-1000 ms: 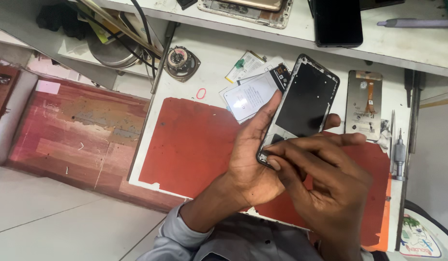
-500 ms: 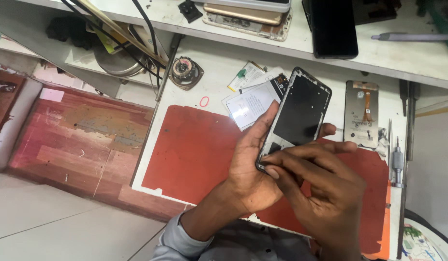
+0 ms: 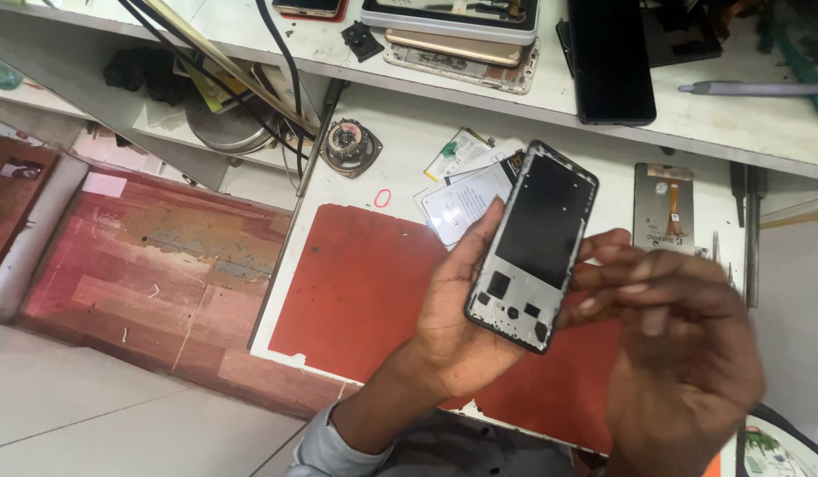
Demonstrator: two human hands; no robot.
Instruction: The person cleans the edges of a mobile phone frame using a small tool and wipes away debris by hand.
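My left hand (image 3: 458, 309) holds an opened black phone frame (image 3: 534, 243) from beneath, its inner side facing up, tilted above the red work mat (image 3: 356, 291). My right hand (image 3: 674, 353) hovers at the frame's lower right edge, fingers spread and slightly blurred. Its fingertips are near or touching the frame's side; I cannot tell whether they pinch anything.
A white bench (image 3: 409, 150) carries a flat display part with a flex cable (image 3: 663, 208), white cards (image 3: 466, 199), a small round speaker (image 3: 349, 146) and tools at the right edge (image 3: 749, 230). The shelf above holds a black phone (image 3: 610, 57), stacked phone parts (image 3: 458, 35) and a pen (image 3: 753, 88).
My right hand has lifted off the frame's lower end and opened, moving right. The view has shifted, so the phone frame sits lower and more exposed.
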